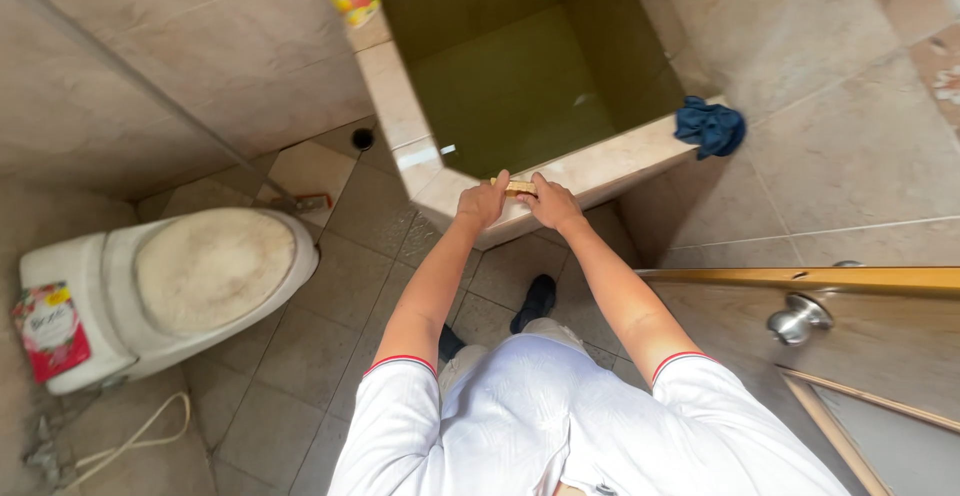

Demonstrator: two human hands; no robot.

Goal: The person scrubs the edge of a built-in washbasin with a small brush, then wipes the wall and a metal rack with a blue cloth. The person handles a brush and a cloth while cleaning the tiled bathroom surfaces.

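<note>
Now both hands — left hand [484,202], right hand [549,203] — grip small tan block [520,189] on tub ledge [620,161].

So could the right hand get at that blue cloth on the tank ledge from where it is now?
Probably yes. The right hand is on the same tiled ledge as the blue cloth, gripping a small tan block together with the left hand. The ledge between them looks bare, though it would have to let go first.
</note>
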